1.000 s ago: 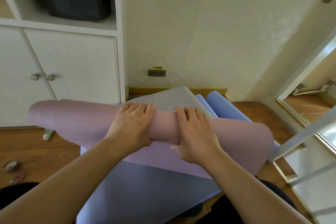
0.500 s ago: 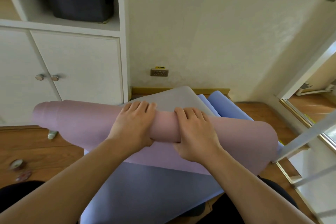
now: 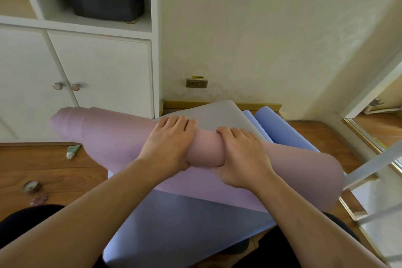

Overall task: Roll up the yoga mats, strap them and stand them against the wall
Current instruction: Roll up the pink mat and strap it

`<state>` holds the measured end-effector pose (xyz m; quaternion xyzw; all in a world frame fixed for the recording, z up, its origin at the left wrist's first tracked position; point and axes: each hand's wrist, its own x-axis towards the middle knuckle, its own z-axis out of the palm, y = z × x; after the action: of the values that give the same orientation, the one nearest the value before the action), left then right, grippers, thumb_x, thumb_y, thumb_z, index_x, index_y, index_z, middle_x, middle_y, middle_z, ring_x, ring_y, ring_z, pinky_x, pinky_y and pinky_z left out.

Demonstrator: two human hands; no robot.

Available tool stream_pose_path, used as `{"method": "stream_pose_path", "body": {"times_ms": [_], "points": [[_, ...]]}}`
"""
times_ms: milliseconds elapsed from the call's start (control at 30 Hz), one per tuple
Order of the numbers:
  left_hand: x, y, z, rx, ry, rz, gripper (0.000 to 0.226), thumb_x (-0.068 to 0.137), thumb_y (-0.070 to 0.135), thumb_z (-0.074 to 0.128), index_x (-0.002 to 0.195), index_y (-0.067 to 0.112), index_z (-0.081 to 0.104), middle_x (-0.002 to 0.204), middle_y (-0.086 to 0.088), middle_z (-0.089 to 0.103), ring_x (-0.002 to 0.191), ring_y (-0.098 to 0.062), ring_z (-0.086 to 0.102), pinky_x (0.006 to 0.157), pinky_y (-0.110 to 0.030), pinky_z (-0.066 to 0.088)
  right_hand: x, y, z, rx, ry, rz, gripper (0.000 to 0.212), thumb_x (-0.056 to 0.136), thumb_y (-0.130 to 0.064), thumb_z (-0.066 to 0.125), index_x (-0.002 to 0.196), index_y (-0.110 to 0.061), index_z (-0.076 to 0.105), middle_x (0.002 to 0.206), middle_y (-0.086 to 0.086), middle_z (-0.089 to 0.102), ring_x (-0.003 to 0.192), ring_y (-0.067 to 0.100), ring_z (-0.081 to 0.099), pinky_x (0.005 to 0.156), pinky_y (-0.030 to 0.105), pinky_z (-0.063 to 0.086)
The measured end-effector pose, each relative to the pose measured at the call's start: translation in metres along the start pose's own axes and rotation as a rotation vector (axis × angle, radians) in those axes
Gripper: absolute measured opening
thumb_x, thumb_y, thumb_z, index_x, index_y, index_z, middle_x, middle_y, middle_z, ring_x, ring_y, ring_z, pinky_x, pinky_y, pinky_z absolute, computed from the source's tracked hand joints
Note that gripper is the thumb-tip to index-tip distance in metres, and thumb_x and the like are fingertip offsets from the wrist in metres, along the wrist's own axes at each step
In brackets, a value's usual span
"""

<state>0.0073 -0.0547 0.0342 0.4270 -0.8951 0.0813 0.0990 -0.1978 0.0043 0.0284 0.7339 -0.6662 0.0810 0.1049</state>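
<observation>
Pink mat (image 3: 113,135): rolled into a thick tube, lying across your lap over the blue mat (image 3: 185,224), its unrolled tail toward you.
Left hand (image 3: 167,143): you curl it over the middle of the roll, fingers pressed together, tips on the far side.
Right hand (image 3: 241,154): you grip the roll just beside the left, fingers together, thumb underneath.
Grey mat (image 3: 213,113): flat, beyond your fingertips, its far end near the wall (image 3: 261,39).
Cabinet (image 3: 97,67): white, 2 knobs, to the left.

A small yellow label (image 3: 197,77) sits on the wall just above the grey wall socket (image 3: 196,83), near the skirting board. It bears dark characters, too small to read. No other writing shows.
</observation>
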Motion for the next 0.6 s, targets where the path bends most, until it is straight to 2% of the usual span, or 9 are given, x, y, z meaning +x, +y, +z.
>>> {"method": "stream_pose_path", "body": {"times_ms": [67, 133, 200, 300, 367, 467, 600], "points": [[0.0013, -0.0021, -0.0009, -0.007, 0.015, -0.01, 0.09, 0.066, 0.05, 0.088, 0.141, 0.018, 0.049, 0.136, -0.003, 0.059, 0.123, -0.025, 0.056, 0.112, -0.041, 0.043, 0.0003, 0.0005, -0.0005, 0.016, -0.002, -0.008, 0.086, 0.067, -0.056, 0.079, 0.141, -0.025, 0.049, 0.122, -0.003, 0.062, 0.108, 0.024, 0.06, 0.097, 0.037, 0.049], [0.0018, -0.0052, -0.001, -0.013, 0.022, -0.026, 0.087, 0.065, 0.053, 0.086, 0.138, 0.02, 0.051, 0.131, 0.0, 0.064, 0.118, -0.024, 0.06, 0.11, -0.04, 0.043, 0.0004, 0.0013, -0.0006, 0.006, -0.033, -0.009, 0.106, 0.064, -0.064, 0.084, 0.151, -0.021, 0.041, 0.139, 0.002, 0.054, 0.123, 0.026, 0.054, 0.11, 0.04, 0.044], [0.0019, -0.0081, -0.0003, -0.041, 0.017, -0.032, 0.082, 0.065, 0.057, 0.082, 0.133, 0.023, 0.051, 0.126, 0.002, 0.065, 0.114, -0.022, 0.062, 0.108, -0.038, 0.043, 0.0009, 0.0001, -0.0002, -0.025, -0.066, 0.002, 0.117, 0.057, -0.065, 0.09, 0.152, -0.019, 0.039, 0.142, 0.004, 0.05, 0.127, 0.028, 0.05, 0.113, 0.041, 0.041], [0.0007, -0.0092, 0.001, -0.077, 0.014, -0.021, 0.079, 0.064, 0.056, 0.08, 0.131, 0.024, 0.051, 0.126, 0.003, 0.064, 0.115, -0.022, 0.06, 0.11, -0.038, 0.041, 0.0033, -0.001, 0.0032, -0.038, -0.02, 0.031, 0.093, 0.063, -0.055, 0.088, 0.14, -0.019, 0.05, 0.127, 0.003, 0.059, 0.113, 0.028, 0.057, 0.102, 0.039, 0.045], [-0.0012, -0.0072, 0.0015, -0.073, 0.027, -0.016, 0.085, 0.062, 0.051, 0.08, 0.136, 0.021, 0.049, 0.134, -0.001, 0.057, 0.122, -0.025, 0.054, 0.114, -0.04, 0.04, 0.0053, -0.0008, 0.002, -0.024, 0.025, 0.044, 0.076, 0.065, -0.046, 0.08, 0.133, -0.019, 0.056, 0.116, 0.002, 0.063, 0.102, 0.028, 0.06, 0.093, 0.038, 0.047], [-0.0035, -0.0024, 0.0032, 0.023, 0.014, -0.035, 0.105, 0.058, 0.055, 0.087, 0.146, 0.015, 0.043, 0.141, -0.008, 0.045, 0.13, -0.031, 0.045, 0.116, -0.046, 0.039, 0.0053, -0.0013, -0.0012, -0.009, 0.007, 0.045, 0.075, 0.066, -0.049, 0.078, 0.132, -0.023, 0.056, 0.112, -0.002, 0.066, 0.098, 0.025, 0.062, 0.09, 0.037, 0.049], [-0.0021, -0.0019, 0.0051, 0.012, 0.068, -0.073, 0.089, 0.062, 0.051, 0.092, 0.134, 0.018, 0.052, 0.131, -0.004, 0.058, 0.12, -0.027, 0.055, 0.111, -0.043, 0.043, 0.0029, -0.0055, -0.0025, 0.024, 0.034, 0.032, 0.076, 0.068, -0.047, 0.076, 0.137, -0.024, 0.056, 0.121, -0.002, 0.067, 0.107, 0.024, 0.062, 0.097, 0.037, 0.049]]}}
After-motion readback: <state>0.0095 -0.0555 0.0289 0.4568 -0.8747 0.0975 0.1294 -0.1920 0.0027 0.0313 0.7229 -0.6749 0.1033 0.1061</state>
